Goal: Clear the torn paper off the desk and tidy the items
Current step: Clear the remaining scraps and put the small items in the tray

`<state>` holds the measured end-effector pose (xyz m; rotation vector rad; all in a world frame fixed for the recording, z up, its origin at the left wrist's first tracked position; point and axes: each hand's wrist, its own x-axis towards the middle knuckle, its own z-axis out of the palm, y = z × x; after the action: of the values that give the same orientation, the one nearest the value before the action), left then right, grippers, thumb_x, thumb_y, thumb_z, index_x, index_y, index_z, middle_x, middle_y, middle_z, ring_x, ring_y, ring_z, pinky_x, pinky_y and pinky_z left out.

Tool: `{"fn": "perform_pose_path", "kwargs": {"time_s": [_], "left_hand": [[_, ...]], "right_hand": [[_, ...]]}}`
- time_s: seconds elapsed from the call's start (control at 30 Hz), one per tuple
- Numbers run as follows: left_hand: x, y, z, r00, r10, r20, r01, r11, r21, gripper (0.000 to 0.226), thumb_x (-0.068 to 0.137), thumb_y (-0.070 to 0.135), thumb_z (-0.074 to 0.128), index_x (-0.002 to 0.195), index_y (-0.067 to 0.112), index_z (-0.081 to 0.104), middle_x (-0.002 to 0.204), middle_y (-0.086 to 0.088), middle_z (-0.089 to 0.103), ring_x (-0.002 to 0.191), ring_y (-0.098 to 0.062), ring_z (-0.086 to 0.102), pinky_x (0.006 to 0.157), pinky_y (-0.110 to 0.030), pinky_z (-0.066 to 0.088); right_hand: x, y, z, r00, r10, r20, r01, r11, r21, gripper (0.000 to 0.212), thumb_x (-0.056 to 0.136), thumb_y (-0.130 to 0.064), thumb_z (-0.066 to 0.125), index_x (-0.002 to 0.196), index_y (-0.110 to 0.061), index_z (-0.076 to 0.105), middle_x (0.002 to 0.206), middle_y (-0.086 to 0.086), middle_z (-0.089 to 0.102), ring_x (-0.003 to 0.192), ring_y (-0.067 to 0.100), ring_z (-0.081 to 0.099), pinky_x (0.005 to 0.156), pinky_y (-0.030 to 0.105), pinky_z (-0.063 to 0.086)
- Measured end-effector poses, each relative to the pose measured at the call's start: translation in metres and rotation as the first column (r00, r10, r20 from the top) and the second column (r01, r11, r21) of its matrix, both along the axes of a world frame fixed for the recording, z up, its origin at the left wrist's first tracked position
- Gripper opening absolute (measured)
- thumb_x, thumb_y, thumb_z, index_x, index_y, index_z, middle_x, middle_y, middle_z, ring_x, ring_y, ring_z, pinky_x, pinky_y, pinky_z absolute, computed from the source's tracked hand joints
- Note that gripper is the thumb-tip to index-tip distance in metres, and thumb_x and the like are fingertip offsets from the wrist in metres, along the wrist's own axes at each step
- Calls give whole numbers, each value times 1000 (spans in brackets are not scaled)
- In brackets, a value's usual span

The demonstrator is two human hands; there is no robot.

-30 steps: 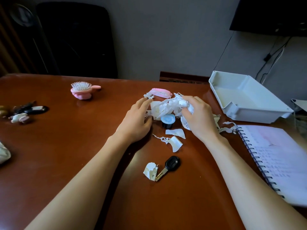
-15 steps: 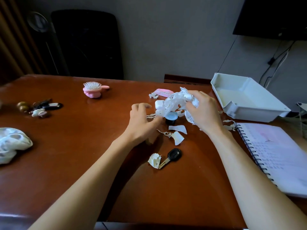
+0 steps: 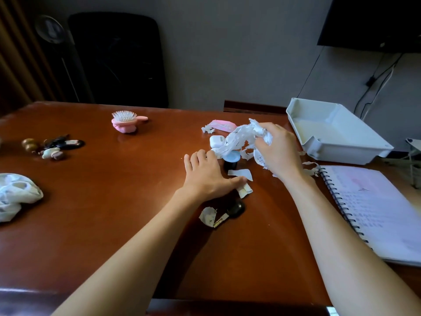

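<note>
My right hand [image 3: 279, 151] grips a bunch of torn white paper [image 3: 242, 135], lifted a little above the brown desk [image 3: 114, 201]. My left hand [image 3: 207, 176] lies low on the desk with its fingers curled and its thumb on a small paper scrap [image 3: 245, 190]. More scraps lie loose: one [image 3: 240, 173] beside the thumb, one [image 3: 207, 215] next to a black key [image 3: 234, 209], and some [image 3: 311, 168] by the notebook. Under the bunch stand a white earbud case [image 3: 216, 140] and a small black pot with a blue lid [image 3: 231, 160].
A white tray [image 3: 337, 151] sits at the back right, an open spiral notebook [image 3: 376, 210] at the right. A pink pack [image 3: 222, 124], a pink hairbrush [image 3: 125, 122], small trinkets [image 3: 52, 147] and a white cloth [image 3: 16, 195] also lie on the desk. A black chair [image 3: 118, 60] stands behind.
My right hand has raised the paper bunch off the desk, uncovering the earbud case. My left hand has slid toward me and its thumb now touches a small scrap.
</note>
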<state>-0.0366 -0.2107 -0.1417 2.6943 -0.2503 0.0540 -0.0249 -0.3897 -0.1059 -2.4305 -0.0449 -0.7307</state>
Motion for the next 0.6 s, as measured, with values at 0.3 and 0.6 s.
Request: {"fn": "perform_pose_path", "kwargs": {"time_s": [0.3, 0.6], "left_hand": [[2, 20, 2, 998, -64, 1, 63, 981, -183, 44, 101, 27, 47, 141, 8, 39, 145, -10, 34, 136, -28, 27, 111, -38, 30], [0, 21, -4, 990, -6, 140, 42, 966, -254, 36, 104, 22, 33, 135, 12, 47, 137, -10, 46, 125, -26, 36, 108, -39, 34]], "right_hand": [[8, -11, -12, 996, -64, -63, 61, 996, -62, 37, 95, -17, 58, 132, -16, 59, 124, 4, 64, 110, 24, 58, 82, 25, 42], [12, -12, -23, 962, -168, -216, 104, 955, -279, 46, 94, -37, 52, 140, -32, 48, 135, -1, 57, 124, 25, 46, 104, 43, 25]]}}
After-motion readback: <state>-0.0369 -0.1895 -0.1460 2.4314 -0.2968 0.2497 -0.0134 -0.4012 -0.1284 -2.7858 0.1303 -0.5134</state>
